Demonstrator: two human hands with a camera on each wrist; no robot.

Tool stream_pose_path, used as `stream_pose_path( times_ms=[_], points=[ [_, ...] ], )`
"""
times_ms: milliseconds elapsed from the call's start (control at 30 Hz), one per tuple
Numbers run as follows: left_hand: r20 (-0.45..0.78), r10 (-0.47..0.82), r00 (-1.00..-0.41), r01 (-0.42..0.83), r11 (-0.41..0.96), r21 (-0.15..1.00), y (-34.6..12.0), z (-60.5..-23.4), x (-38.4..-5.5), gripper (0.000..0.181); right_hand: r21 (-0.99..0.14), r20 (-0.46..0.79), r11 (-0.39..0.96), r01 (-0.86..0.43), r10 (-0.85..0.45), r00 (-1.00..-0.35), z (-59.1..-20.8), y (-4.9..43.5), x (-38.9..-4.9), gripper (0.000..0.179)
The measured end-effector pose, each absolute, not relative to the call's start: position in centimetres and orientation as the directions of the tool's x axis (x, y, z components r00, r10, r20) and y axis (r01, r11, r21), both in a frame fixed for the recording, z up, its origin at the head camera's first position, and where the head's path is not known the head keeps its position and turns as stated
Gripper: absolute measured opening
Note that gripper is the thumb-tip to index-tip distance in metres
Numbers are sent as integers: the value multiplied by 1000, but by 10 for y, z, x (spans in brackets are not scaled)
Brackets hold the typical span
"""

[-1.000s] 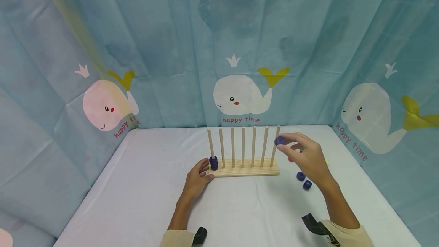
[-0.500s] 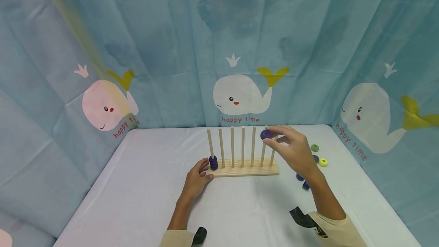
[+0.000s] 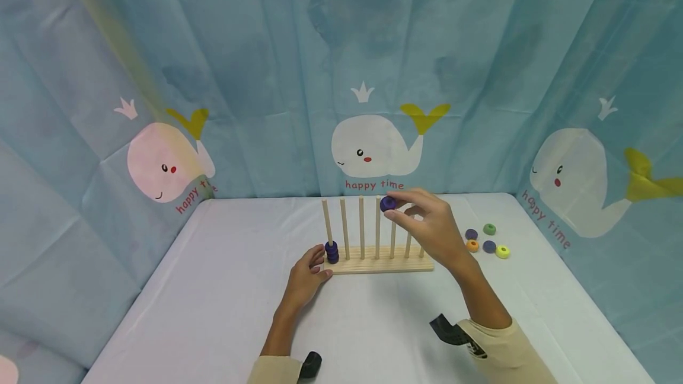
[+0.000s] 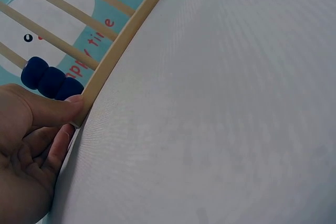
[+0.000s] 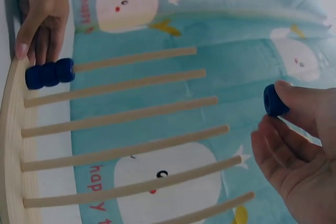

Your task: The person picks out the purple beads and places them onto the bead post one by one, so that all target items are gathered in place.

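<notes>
A pale wooden peg rack (image 3: 381, 262) stands on the table, with several upright pegs in a row. My left hand (image 3: 305, 280) grips the left end of its base, the thumb (image 4: 65, 109) lying on the front edge. Three dark blue beads (image 3: 332, 252) are stacked on the leftmost peg, right by that hand. Thumb and fingertips of my right hand (image 3: 434, 227) pinch another blue bead (image 3: 388, 204), raised near the top of the middle peg in the head view. The right wrist view shows this bead (image 5: 273, 100) clear of the peg tips. My right hand partly hides the right-hand pegs.
Right of the rack lie loose beads: green (image 3: 490, 229), yellow (image 3: 503, 252), orange (image 3: 472, 246) and two purplish ones (image 3: 489, 246). White cloth covers the table (image 3: 213, 307). A blue whale-print curtain (image 3: 256, 76) hangs behind and at both sides.
My right hand has moved left with the blue bead, from the rightmost peg to the middle one. More loose beads show behind it. My left hand has stayed on the rack.
</notes>
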State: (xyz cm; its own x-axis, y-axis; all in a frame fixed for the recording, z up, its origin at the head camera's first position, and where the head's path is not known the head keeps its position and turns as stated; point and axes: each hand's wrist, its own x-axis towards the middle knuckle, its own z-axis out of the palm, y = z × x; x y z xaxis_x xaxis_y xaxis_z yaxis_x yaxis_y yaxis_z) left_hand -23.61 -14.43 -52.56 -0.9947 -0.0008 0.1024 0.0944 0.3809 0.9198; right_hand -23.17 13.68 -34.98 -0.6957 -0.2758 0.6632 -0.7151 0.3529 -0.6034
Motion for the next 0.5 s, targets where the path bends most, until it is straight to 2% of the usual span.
stream_pose_path(
  times_ms=[500],
  points=[
    [97, 6, -995, 93, 357, 930, -144, -525, -236, 65, -588, 664, 307, -748, -344, -664, -327, 100, -233, 34]
  ],
)
